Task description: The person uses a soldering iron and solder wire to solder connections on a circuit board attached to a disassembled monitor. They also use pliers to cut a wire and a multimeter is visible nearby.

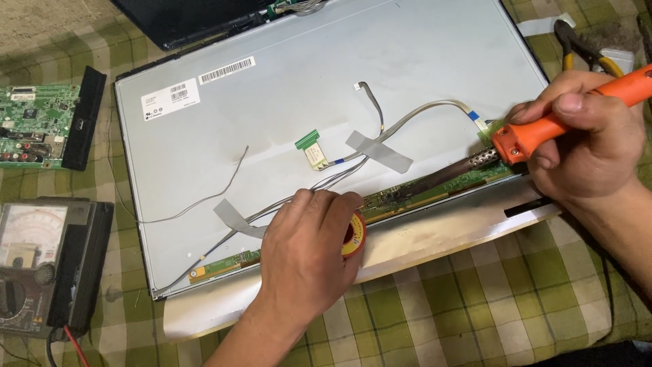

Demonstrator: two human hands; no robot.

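I'm mid-soldering: right hand [587, 146] grips the orange soldering iron [536, 136] over the panel's [305, 102] lower-edge circuit strip [435, 185]; left hand [305, 255] clasps the solder spool [354, 234]; next I judge feeding solder to the tip

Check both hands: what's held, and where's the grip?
Right hand grips the soldering iron by its orange handle. Left hand holds a small red and yellow solder spool, fingers wrapped over its rim.

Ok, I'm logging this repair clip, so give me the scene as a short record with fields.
Left hand: holds a small red and yellow solder spool
Right hand: grips an orange-handled soldering iron, tip on the green circuit strip
Work surface: back of a flat display panel on a checked cloth
Nearby: analog multimeter, loose green circuit board, pliers
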